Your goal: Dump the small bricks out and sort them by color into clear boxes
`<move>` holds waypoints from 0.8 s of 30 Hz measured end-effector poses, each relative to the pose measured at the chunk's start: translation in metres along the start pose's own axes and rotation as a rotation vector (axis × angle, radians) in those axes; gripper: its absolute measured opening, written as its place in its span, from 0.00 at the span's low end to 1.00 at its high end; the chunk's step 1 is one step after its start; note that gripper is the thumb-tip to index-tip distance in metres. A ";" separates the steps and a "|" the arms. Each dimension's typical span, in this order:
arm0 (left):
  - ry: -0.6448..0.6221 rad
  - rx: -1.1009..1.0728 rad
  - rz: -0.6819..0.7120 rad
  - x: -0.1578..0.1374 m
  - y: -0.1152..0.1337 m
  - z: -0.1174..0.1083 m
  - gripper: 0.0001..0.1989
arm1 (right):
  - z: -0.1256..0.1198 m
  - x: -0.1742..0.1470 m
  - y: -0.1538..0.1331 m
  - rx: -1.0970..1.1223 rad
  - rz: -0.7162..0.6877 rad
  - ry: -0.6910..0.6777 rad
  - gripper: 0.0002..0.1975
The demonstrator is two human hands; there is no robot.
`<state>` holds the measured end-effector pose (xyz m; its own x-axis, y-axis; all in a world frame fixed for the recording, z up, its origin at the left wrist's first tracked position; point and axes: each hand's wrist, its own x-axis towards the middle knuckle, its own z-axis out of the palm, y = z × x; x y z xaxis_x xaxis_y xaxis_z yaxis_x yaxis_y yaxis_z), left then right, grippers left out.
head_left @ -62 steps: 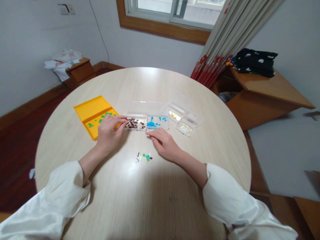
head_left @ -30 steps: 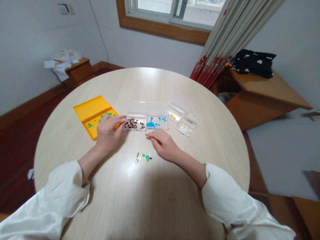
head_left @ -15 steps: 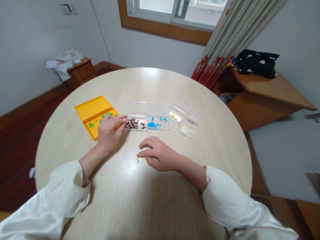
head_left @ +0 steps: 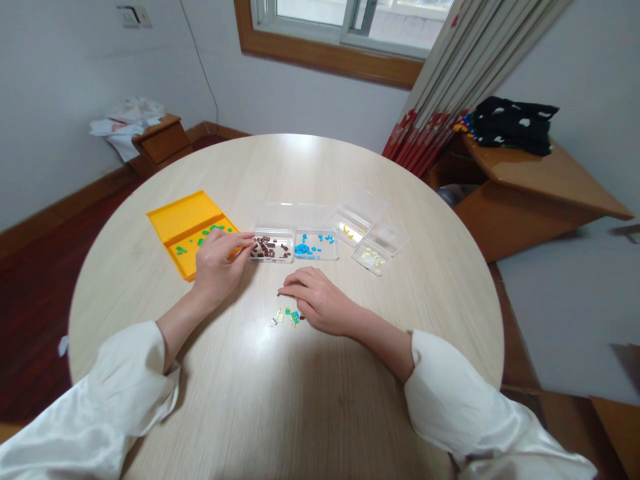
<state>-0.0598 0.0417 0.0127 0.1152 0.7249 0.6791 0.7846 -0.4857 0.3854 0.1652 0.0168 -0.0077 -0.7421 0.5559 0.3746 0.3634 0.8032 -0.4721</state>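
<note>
Brown brick (head_left: pixel 279 294) now off sm. pile (head_left: pixel 295 318), pinched in R hand (head_left: pixel 317 301); L hand (head_left: pixel 220 259) still clamped on clear box (head_left: pixel 281 261) edge.

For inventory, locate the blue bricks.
In head view, the blue bricks lie in a clear box right of the brown bricks, beyond the right hand.

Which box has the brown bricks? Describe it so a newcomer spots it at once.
On the round table, find the open yellow box and look just to its right. There sits a clear box, with the fingertips of the left hand at its left edge. It holds brown bricks, whereas the neighbouring clear box to its right holds blue bricks.
</note>
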 end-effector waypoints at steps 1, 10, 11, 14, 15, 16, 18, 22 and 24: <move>-0.004 0.003 0.001 0.000 0.000 0.000 0.05 | 0.000 0.000 0.000 -0.002 0.007 0.003 0.19; -0.018 -0.007 0.007 0.000 0.003 0.001 0.07 | -0.003 0.001 -0.001 0.030 -0.034 0.022 0.18; -0.027 -0.004 -0.001 0.000 0.003 0.001 0.07 | -0.003 0.001 -0.001 0.031 -0.039 0.015 0.18; -0.037 0.006 -0.009 0.000 0.004 0.001 0.08 | -0.003 0.000 0.000 0.029 -0.041 -0.011 0.18; -0.034 0.002 0.001 0.000 0.004 0.001 0.08 | -0.003 0.000 0.000 0.027 -0.039 -0.015 0.18; -0.032 -0.006 0.014 0.000 0.004 0.001 0.08 | -0.003 0.000 0.000 0.026 -0.038 -0.015 0.18; -0.039 -0.033 0.043 0.000 0.004 0.001 0.08 | -0.003 0.000 0.001 0.023 -0.037 -0.012 0.17; -0.112 -0.101 0.091 -0.001 0.005 0.003 0.07 | -0.001 0.000 0.002 0.006 -0.036 0.017 0.18; -0.174 -0.146 0.127 -0.001 0.006 0.003 0.06 | -0.001 0.000 0.002 -0.003 -0.038 0.038 0.18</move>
<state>-0.0538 0.0391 0.0122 0.3201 0.7203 0.6154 0.6624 -0.6346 0.3981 0.1662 0.0189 -0.0080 -0.7336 0.5327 0.4220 0.3371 0.8244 -0.4547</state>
